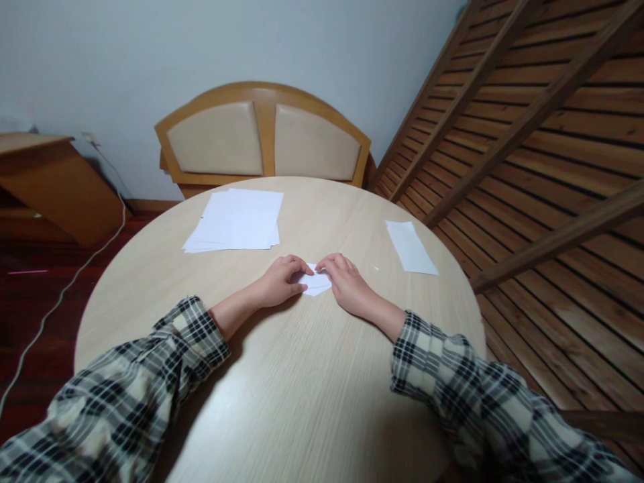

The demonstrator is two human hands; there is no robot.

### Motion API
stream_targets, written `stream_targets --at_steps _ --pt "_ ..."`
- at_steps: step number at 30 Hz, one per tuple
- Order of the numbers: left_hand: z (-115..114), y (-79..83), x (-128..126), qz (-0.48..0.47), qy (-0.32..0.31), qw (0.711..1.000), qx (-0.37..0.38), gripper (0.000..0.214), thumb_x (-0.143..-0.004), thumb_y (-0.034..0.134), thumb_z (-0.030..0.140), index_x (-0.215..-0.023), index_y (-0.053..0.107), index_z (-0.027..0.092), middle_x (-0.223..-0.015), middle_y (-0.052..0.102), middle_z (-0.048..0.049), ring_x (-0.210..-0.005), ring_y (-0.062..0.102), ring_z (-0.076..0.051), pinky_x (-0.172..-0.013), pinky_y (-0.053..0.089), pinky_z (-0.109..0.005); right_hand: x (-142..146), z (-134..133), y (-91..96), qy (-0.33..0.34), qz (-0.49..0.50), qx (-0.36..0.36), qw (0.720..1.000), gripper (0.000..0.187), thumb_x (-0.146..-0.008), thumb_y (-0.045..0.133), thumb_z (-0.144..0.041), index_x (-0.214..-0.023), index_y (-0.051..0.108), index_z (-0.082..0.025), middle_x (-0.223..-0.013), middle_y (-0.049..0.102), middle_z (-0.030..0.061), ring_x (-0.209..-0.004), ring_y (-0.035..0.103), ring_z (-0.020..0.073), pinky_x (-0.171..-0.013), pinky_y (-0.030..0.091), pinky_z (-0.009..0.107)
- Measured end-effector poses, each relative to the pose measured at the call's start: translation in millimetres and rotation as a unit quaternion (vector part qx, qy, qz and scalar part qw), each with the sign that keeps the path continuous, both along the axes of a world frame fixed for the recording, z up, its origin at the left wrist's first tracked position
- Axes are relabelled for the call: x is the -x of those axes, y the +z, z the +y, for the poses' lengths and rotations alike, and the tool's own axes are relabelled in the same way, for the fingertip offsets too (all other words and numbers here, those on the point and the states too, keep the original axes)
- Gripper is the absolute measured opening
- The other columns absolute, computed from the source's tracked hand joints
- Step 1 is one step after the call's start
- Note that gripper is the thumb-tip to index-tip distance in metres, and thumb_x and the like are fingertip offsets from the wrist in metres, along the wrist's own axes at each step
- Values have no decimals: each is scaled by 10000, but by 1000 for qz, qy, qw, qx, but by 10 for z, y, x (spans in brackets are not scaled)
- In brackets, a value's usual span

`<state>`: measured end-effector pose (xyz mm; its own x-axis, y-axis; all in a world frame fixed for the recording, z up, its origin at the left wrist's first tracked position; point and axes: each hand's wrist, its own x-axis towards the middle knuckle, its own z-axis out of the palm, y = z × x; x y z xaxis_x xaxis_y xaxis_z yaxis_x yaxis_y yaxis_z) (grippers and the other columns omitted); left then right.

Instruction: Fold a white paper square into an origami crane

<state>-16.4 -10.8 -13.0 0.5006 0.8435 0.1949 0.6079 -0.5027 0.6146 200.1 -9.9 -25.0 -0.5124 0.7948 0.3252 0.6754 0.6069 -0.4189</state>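
Observation:
A small piece of folded white paper [316, 284] lies on the round wooden table [282, 389], its near edge coming to a blunt point. My left hand [279, 280] grips its left side, thumb in front and fingers curled over the far part. From the right, my right hand [347, 282] holds the other side, with its fingertips bent down on the upper edge. The fingertips of both hands almost meet at the paper's far middle. My hands cover both side ends of the paper.
A stack of white paper sheets [239, 218] lies at the table's back left. A white paper strip [410, 247] rests at the right, with a tiny paper scrap [377, 269] nearer. Behind stands a padded headboard [266, 134]; slatted wood [533, 168] leans at right.

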Motion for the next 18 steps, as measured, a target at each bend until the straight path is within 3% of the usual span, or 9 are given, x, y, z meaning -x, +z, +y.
stream_targets --at_steps 4,8,12,18 --pt "-17 2 11 -53 8 998 25 330 -760 652 156 -1087 619 173 -1070 631 -91 -994 579 -239 -936 464 -442 -27 52 43 8 38 -21 999 310 -889 406 -24 -1058 611 -185 -1102 571 97 -1086 498 213 -972 402 382" --pt "-58 -12 -5 -76 37 996 12 345 -741 663 160 -1075 575 150 -1045 624 -90 -946 590 -232 -872 491 -418 -22 63 113 -39 -4 -40 998 213 -967 484 -219 -1098 649 -191 -1121 613 93 -1073 496 251 -950 384 424" --pt "-90 -2 -8 -39 47 997 -45 300 -757 668 163 -1038 564 154 -1034 600 -87 -967 555 -237 -876 472 -414 9 62 134 -30 -43 -36 998 238 -967 529 -329 -1125 677 -231 -1120 625 71 -1068 510 253 -927 382 421" --pt "-111 30 8 61 99 988 -100 402 -762 749 293 -1096 584 140 -1059 608 -116 -1024 518 -290 -911 441 -445 123 75 125 -109 -45 -10 993 228 -950 558 -334 -1078 698 -209 -1016 611 86 -1029 535 251 -923 403 405"
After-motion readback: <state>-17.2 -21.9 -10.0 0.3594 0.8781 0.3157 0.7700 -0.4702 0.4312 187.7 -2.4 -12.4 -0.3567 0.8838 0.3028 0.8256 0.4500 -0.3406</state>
